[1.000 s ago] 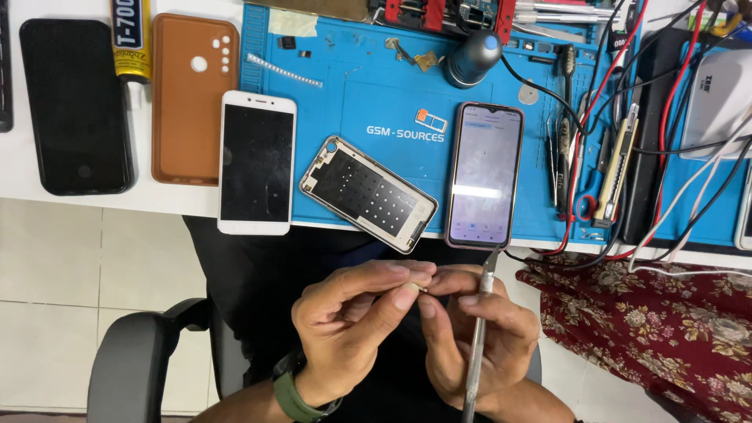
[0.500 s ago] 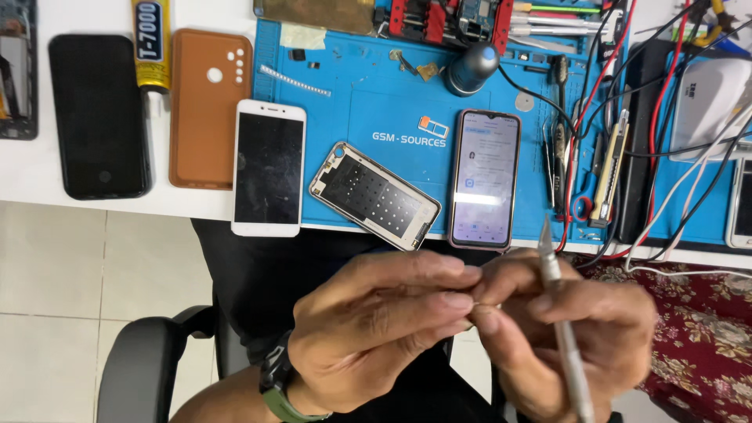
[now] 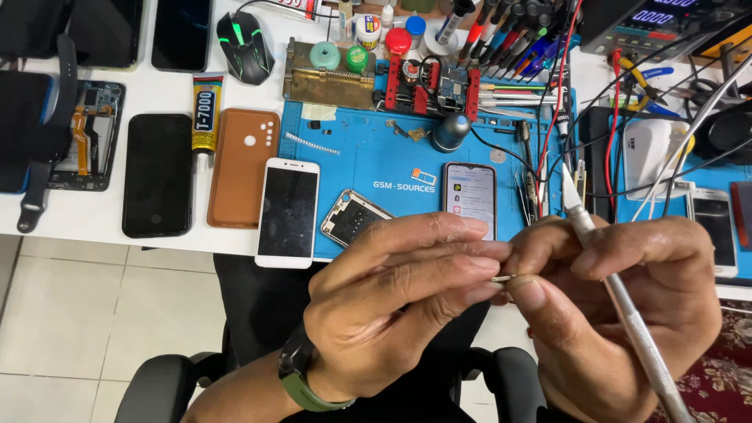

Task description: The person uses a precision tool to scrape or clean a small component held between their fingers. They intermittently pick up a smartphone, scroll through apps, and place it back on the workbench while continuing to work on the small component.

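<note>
Here the knife point(image 3: 619, 301) (right hand point(image 3: 627, 313)) slants blade-up, leftward.

A phone repair workshop: the white table point(image 3: 164, 223) carries a blue repair mat point(image 3: 376, 160) along its middle, several phones lying flat, an opened phone frame point(image 3: 351, 217) at the near edge, a glue tube point(image 3: 207, 111), and a rack of screwdrivers point(image 3: 509, 31) beside a bench power supply point(image 3: 650, 23) at the far right corner.

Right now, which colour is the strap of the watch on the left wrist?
The watch strap is olive green, seen in the head view, the only view.
</note>
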